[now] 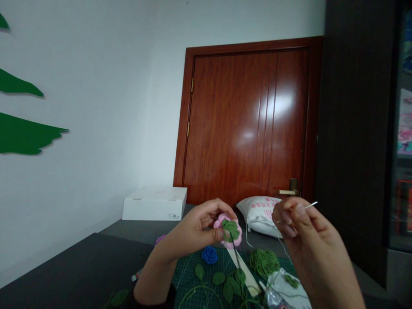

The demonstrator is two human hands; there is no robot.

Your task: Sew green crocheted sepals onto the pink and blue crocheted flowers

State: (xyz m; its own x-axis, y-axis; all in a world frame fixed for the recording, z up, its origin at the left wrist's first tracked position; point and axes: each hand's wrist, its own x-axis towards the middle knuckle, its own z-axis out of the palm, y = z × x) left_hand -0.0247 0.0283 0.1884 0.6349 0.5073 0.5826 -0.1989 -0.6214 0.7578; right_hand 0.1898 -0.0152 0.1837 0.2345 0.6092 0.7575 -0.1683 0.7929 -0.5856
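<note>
A pink crocheted flower (239, 240) with a green back and a thin dark stem hanging down is pinched between the thumb and fingers of my left hand (206, 221). To the right, my right hand (304, 225) is raised with thumb and fingers pressed together on a thin pale needle-like tool (311, 205), whose tip points up and right. A pale thread hangs below the right hand. The two hands are apart. Below the flower, green leaves (229, 288) lie over the green cutting mat (188, 268).
A blue flower (210, 254), a green yarn bundle (264, 262), a wooden ruler (246, 274) and a white package (286, 289) lie on the mat. Behind are a white box (154, 206) and a white bag (260, 214). Part of a purple item shows beside the left wrist.
</note>
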